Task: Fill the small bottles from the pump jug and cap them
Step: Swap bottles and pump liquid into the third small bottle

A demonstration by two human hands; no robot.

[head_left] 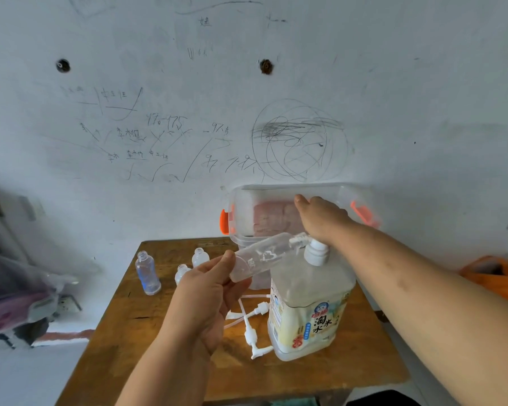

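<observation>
My left hand (208, 285) grips the base of a clear small bottle (264, 256), tilted so its threaded neck points at the spout of the white pump (316, 253). That pump tops the big clear jug (308, 312) with a yellow label. My right hand (320, 218) rests palm down on the pump head, fingers straight. Three more open small bottles stand on the table's far left: a tall one (148, 272) and two short ones (200, 257), (182, 273). Several white pump caps with tubes (252, 326) lie left of the jug.
The wooden table (135, 332) stands against a scribbled white wall. A clear storage box with orange latches (247, 212) sits at the back behind the jug. An orange bag (499, 276) lies at the right, dark clutter at the left.
</observation>
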